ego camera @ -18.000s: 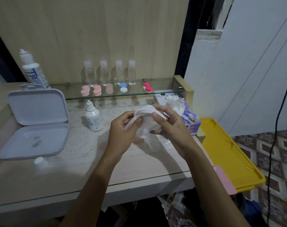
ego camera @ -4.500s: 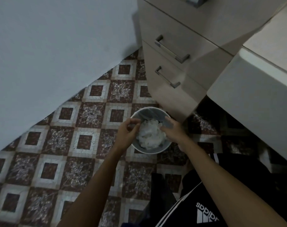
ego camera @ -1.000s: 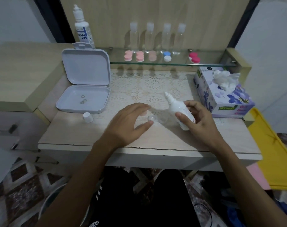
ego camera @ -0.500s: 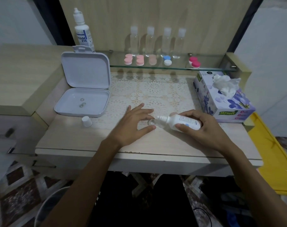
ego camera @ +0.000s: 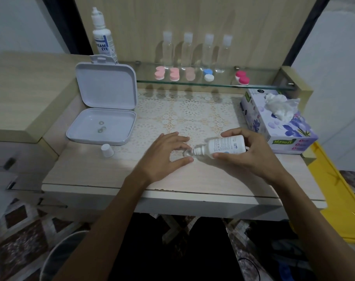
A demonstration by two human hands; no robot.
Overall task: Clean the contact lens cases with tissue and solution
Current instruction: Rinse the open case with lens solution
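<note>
On the tabletop, the left hand pinches a small clear lens case between thumb and fingers, while the right hand grips the tilted solution bottle, nozzle touching the case.

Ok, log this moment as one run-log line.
step: dosing solution | right hand: grips tipped solution bottle | left hand: steadies clear lens case at nozzle | bottle cap: off, on table
</note>
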